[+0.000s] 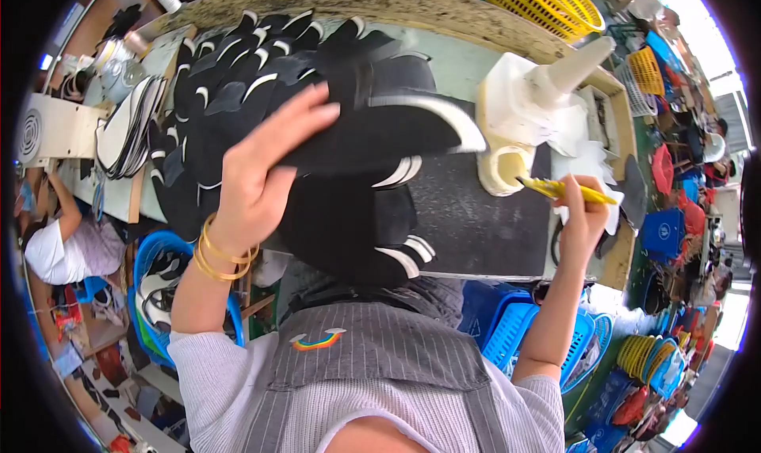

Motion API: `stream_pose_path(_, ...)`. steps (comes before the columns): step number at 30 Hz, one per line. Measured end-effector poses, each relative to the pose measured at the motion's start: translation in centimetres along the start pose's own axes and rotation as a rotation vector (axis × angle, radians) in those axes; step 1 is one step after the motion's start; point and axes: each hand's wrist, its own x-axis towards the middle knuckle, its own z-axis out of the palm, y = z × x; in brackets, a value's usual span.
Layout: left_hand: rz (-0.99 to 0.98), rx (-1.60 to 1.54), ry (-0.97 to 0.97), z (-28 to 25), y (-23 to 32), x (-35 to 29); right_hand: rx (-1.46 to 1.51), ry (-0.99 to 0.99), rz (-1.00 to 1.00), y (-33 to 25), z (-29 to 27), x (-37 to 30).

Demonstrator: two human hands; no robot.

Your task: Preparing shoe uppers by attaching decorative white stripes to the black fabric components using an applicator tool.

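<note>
My left hand [265, 156] grips a flat black cut piece [365, 140] with a curved white edge, raised over the bench and slightly blurred. Between the fingers of my right hand [583, 223] is a slim yellow-handled brush [590, 193]. Its dark tip points at the rim of a whitish, open-mouthed cup [489, 172], joined to a white plastic bottle [507, 96] with a long spout. Below the raised piece, more black pieces [333, 231] with white edges lie on a dark work board [476, 223]. Several similar ones are spread in an overlapping pile [230, 96] at the far left.
A wooden rim [444, 17] borders the bench. Beyond it stands a yellow basket [547, 5]. Blue baskets [507, 334] sit below the near edge, and a blue tub [143, 286] is at left. Another person [67, 243] works at far left, near stacked white-and-black pieces [127, 128].
</note>
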Motion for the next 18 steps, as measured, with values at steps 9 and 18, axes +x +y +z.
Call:
stream_pose_path(9,0.114,0.3,-0.625,4.9,-3.4,-1.6,-0.094,0.058,0.168,2.1,0.6,3.1)
stream_pose_path(18,0.054,0.317,-0.68,5.5,-2.5,-7.7,0.073,-0.516,0.262,-0.7,13.8,-3.3)
